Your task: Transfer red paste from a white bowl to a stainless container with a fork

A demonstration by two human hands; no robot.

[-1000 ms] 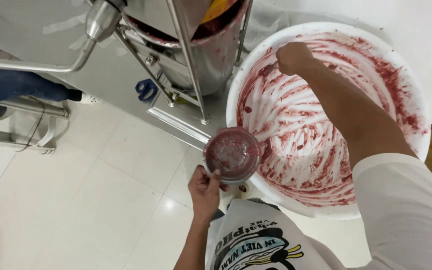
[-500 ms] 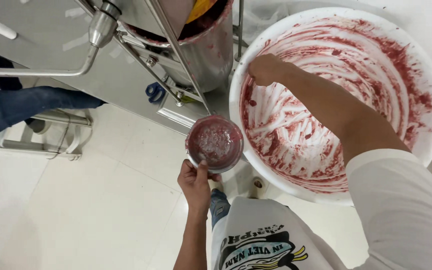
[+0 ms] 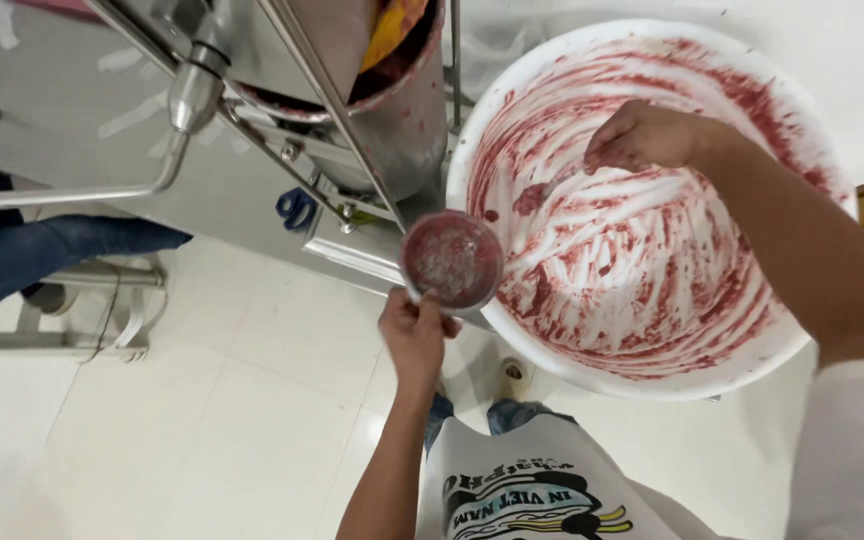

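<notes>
Two hands are working at once here. The right hand is reaching deep into the big white basin, its fingers curled shut as it is scraping the red pulp off the smeared inner wall; whether those fingers are closing on a scraper or only on pulp cannot be told, since they are hiding whatever lies under them. The left hand is clenching the handle of a small round scoop, which is sitting just outside the basin's near-left rim, touching or nearly touching it, and is showing a layer of pinkish paste inside. Behind both, a steel vessel on a metal frame is standing beside the basin, and someone else's blue-jeaned leg is showing at the far left, above the white tiled floor.

Judging by the streaks, the step in hand is gathering the last residue toward the scoop. The next move is probably calling for the right hand to be dragging the pulp down toward the near-left rim while the left hand is tipping the scoop's mouth to meet it.

Compared with half a second earlier, the right hand is sitting further toward the basin's far right, and the scoop is still being held at the same rim.
</notes>
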